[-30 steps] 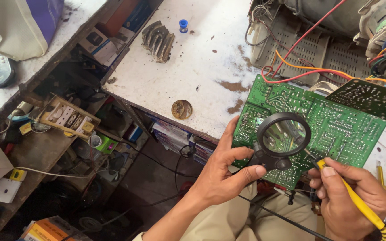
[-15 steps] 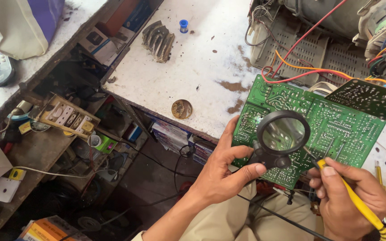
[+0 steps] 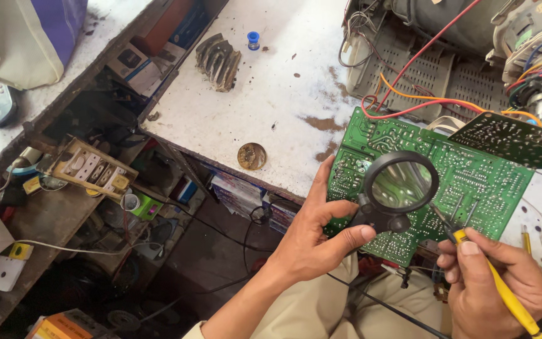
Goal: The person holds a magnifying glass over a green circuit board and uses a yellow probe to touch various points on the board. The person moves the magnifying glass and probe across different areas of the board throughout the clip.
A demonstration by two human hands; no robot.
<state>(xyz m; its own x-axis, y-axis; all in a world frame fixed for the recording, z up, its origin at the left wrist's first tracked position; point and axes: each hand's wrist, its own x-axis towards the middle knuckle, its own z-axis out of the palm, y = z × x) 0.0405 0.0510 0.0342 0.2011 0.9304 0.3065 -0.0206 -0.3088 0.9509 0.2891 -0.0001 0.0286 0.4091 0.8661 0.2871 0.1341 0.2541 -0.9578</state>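
- My left hand [image 3: 312, 242], lower centre of frame, has fingers wrapped around the handle of a black magnifying glass [image 3: 403, 183], thumb pressed along the handle; the same hand seems to steady the board's near left edge.
- My right hand [image 3: 494, 282], lower right, pinches a yellow-handled tool [image 3: 503, 292] pen-style, fingers closed tight on it.
- Green circuit board [image 3: 472, 182] sits centre right, solder side up, half over the edge of the white bench [image 3: 265, 94] and above my lap.
- The board's long axis runs from upper left to lower right, tilted. The tool's tip points up-left under the lens; its handle trails off to the lower-right corner.
- Red and orange wires [image 3: 421, 103] tie the board to the open chassis [image 3: 446, 63] at upper right.
- Risk, my judgement: the tip could skid across close tracks if the board rocks on its overhang.
- Risk: a tug on the wires could shift the board mid-touch; the lens rim could also block the tip.
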